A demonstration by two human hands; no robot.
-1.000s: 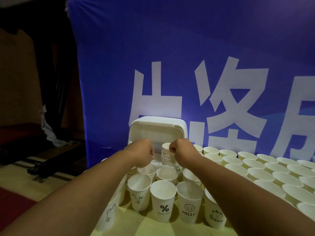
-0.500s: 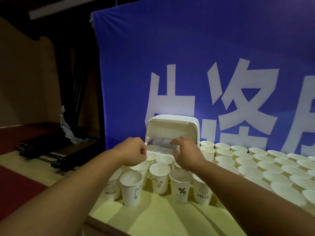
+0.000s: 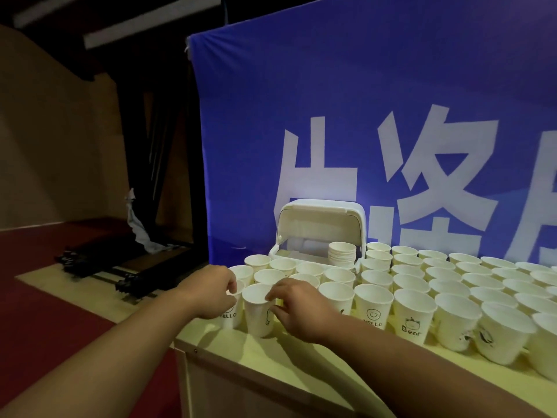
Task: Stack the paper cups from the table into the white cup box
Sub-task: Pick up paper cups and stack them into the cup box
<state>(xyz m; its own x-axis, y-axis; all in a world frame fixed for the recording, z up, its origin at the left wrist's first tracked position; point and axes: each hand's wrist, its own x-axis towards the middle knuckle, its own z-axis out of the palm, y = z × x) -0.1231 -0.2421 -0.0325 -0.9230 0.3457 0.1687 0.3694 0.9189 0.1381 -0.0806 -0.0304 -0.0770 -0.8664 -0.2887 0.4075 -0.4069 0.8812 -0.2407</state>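
Far behind, a blue banner (image 3: pixel 361 101) with large white characters. Packed rows of paper cups (image 3: pixel 470 285) filling the table (image 3: pixel 241 357) rightward, more standing between the hands and the white cup box (image 3: pixel 319 218) at the far side, lid raised, a stack of cups (image 3: pixel 342 254) inside at its right. Bare strip only along the near edge and left corner. Left hand (image 3: pixel 211 292) curled, pinching the rim of the HELLO cup (image 3: pixel 233 316). Right hand (image 3: pixel 297 309) bent at the neighbouring cup (image 3: pixel 256 315), seemingly pinching its rim.

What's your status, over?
Left hand pinches HELLO cup rim, right hand pinches front cup rim. Box open, one stack inside. More cups stand between hands and box.
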